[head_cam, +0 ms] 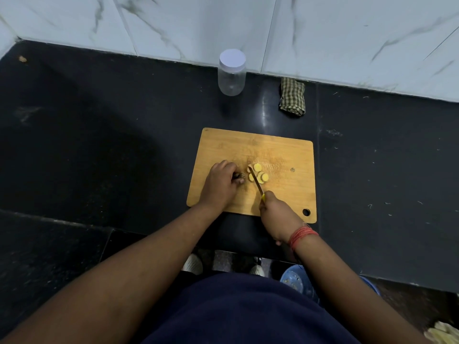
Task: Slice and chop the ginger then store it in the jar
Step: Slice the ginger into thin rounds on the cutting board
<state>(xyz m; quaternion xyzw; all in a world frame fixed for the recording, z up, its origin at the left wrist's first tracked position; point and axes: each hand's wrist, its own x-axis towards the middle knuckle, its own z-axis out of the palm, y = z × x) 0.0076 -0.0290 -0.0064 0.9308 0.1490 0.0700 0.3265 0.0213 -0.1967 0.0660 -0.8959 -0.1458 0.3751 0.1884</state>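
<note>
So — left hand (221,181) pinches the ginger (240,178) on the board (285,155); right hand (275,214) grips the knife (255,182) — slices (260,173) beside the blade.

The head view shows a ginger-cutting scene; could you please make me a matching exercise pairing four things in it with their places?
Things:
1. jar
2. checked cloth
3. ginger slices
4. knife

Places:
A. lying on the cutting board
B. folded on the counter by the wall, right of the jar
C. held in the right hand
D. standing capped on the counter beyond the board

Pairs: 1-D, 2-B, 3-A, 4-C
</note>
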